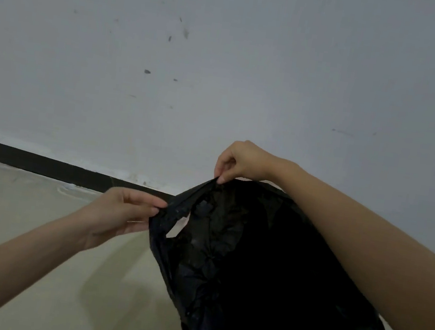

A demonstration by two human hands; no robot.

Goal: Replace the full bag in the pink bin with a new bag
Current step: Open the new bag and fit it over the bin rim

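A black plastic bag hangs in the air at lower right, crinkled, with a handle hole showing near its left top. My left hand pinches the bag's left top edge beside that hole. My right hand pinches the top edge higher up and to the right, thumb and fingers closed on the plastic. My right forearm crosses over the bag's right side. The bag's mouth is held between both hands. No pink bin is in view.
A pale grey wall with a few dark marks fills the upper view. A black skirting strip runs along its foot. Beige floor lies below, with the bag's faint shadow on it.
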